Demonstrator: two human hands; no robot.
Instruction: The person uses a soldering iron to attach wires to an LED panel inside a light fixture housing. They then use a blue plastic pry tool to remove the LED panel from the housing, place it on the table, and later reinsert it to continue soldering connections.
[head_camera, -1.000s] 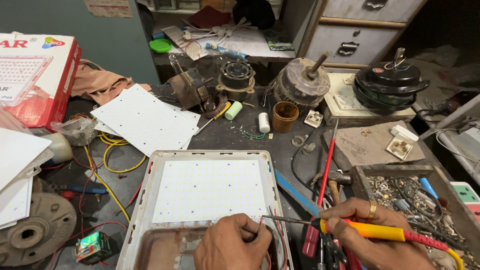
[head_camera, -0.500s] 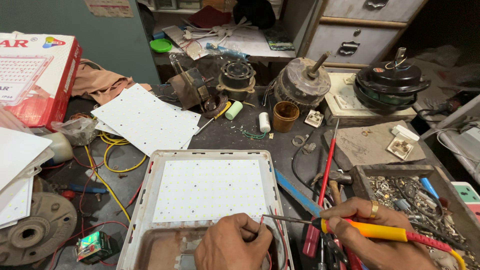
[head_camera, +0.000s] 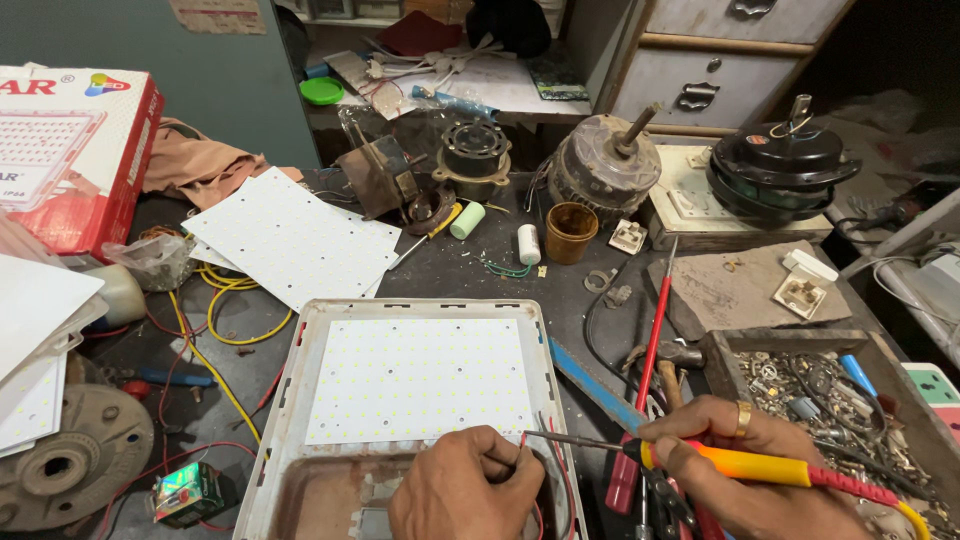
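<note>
A white floodlight housing (head_camera: 300, 400) lies in front of me with a white LED panel (head_camera: 420, 380) seated in it. My left hand (head_camera: 465, 490) rests inside the housing's lower part, pinching thin red wires (head_camera: 522, 440) against the panel's near right corner. My right hand (head_camera: 745, 470) holds a soldering iron (head_camera: 740, 463) with a yellow-orange handle; its metal tip points left and meets the wires by my left fingers.
Loose LED panels (head_camera: 295, 240) lie at the left beside a red and white box (head_camera: 70, 150). Fan motors (head_camera: 600, 165), a brown cup (head_camera: 570, 230) and small capacitors sit at the back. A wooden tray of screws (head_camera: 830, 390) and a red probe (head_camera: 650, 350) are at the right.
</note>
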